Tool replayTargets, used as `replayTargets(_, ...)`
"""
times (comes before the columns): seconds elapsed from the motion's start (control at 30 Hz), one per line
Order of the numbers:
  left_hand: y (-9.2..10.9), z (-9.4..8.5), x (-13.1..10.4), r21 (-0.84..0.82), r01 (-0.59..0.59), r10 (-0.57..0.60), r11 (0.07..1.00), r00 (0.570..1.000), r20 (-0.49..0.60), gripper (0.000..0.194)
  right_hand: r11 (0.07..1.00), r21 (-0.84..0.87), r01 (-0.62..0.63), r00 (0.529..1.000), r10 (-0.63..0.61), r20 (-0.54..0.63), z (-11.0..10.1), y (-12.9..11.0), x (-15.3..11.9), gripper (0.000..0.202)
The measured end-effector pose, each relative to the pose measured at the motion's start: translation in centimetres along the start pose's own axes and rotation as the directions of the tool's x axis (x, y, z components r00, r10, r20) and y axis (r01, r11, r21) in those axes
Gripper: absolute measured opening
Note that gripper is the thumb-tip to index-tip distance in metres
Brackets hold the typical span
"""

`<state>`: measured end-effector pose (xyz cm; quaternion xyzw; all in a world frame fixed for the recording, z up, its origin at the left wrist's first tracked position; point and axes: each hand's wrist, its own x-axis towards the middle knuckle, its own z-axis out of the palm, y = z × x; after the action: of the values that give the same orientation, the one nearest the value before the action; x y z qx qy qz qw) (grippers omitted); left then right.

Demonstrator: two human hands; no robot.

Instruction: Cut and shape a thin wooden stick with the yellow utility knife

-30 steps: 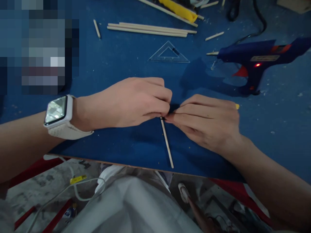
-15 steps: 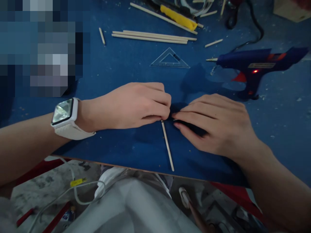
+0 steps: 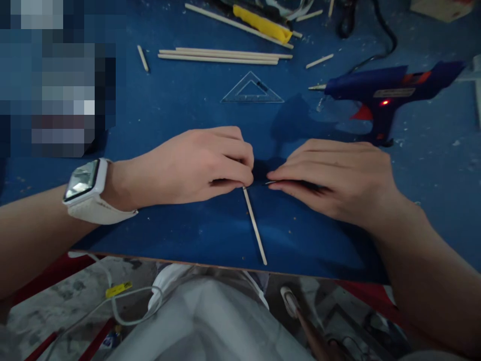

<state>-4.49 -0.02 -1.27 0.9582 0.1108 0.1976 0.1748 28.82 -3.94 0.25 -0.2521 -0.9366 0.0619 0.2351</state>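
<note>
My left hand (image 3: 210, 165) is closed at the upper end of a thin wooden stick (image 3: 255, 228), its thumb and forefinger pinched on that end. The stick slants down toward the table's near edge. To the right, my right hand (image 3: 338, 175) pinches a small, thin thing (image 3: 268, 183) with a pale tip between thumb and forefinger; too little of it shows to name it. A narrow gap separates the two hands. Beyond them lies a clear triangular ruler (image 3: 252, 99).
A blue glue gun (image 3: 361, 82) with a lit red light stands at right, its cord (image 3: 391, 40) running back. Several wooden sticks (image 3: 221, 58) and a yellow-handled tool (image 3: 263, 24) lie at the back. A pixelated patch covers the upper left.
My right thumb and forefinger have come closer together on the small thin thing. The gap between my hands is slightly wider. The whole view has shifted a little.
</note>
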Motion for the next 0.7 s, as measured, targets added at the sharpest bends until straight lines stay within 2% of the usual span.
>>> replayTargets(0.2, 0.4, 0.3, 0.1, -0.004, 0.088, -0.088, 0.996, 0.996, -0.022, 0.035, 1.0, 0.006, 0.005, 1.0, -0.004, -0.028, 0.9, -0.8, 0.0, 0.015)
replayTargets(0.33, 0.2, 0.4, 0.1, 0.002, 0.067, -0.067, 0.998, 0.997, -0.029, 0.038, 0.998, -0.047, 0.03, 0.999, -0.031, -0.022, 1.5, -1.4, 0.3, 0.018)
replayTargets(0.43, 0.0, 0.2, 0.0, -0.017, 0.05, -0.05, 0.999, 0.999, -0.008, 0.036, 0.999, -0.044, 0.027, 0.999, -0.028, -0.017, 1.0, -1.0, 0.1, 0.016)
replayTargets(0.57, -0.1, 0.2, 0.0, -0.034, 0.083, -0.082, 0.996, 0.996, 0.035, 0.039, 0.999, -0.005, -0.035, 0.999, 0.035, 0.009, -0.1, -0.3, -0.1, 0.022)
replayTargets(0.7, -0.1, 0.3, 0.0, -0.039, 0.074, -0.073, 0.997, 0.997, 0.021, 0.035, 0.998, 0.006, -0.069, 0.998, 0.069, -0.006, -0.3, -0.4, -0.1, 0.022)
